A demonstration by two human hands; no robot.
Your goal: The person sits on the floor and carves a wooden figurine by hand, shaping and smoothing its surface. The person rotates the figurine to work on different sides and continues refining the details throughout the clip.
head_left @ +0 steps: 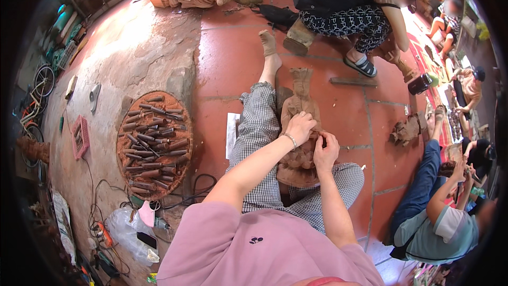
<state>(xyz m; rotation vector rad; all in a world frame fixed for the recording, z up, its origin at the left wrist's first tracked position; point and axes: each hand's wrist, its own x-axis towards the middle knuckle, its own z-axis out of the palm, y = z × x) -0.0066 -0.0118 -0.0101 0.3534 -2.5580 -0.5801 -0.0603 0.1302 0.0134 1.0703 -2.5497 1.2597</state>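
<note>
A brown carved wooden statue (pixel 300 107) of a figure with a tall headdress lies lengthwise between my legs, its head pointing away from me. My left hand (pixel 300 129), with a bracelet at the wrist, rests across the statue's chest with its fingers bent and pressed together. Just to the right and nearer to me, my right hand (pixel 326 151) touches the statue's right side, thumb and fingers pinched. Whatever small thing either hand may hold is hidden by the fingers. The rounded carved base of the statue sits close to my lap.
On the left, a round board (pixel 123 132) bears several chisels. Beyond it lie a pink basket (pixel 80 137), cables, a plastic bag (pixel 127 233) and a phone (pixel 147 240). A person (pixel 344 0) crouches ahead; another (pixel 434 228) sits at right near a wood chunk (pixel 406 130).
</note>
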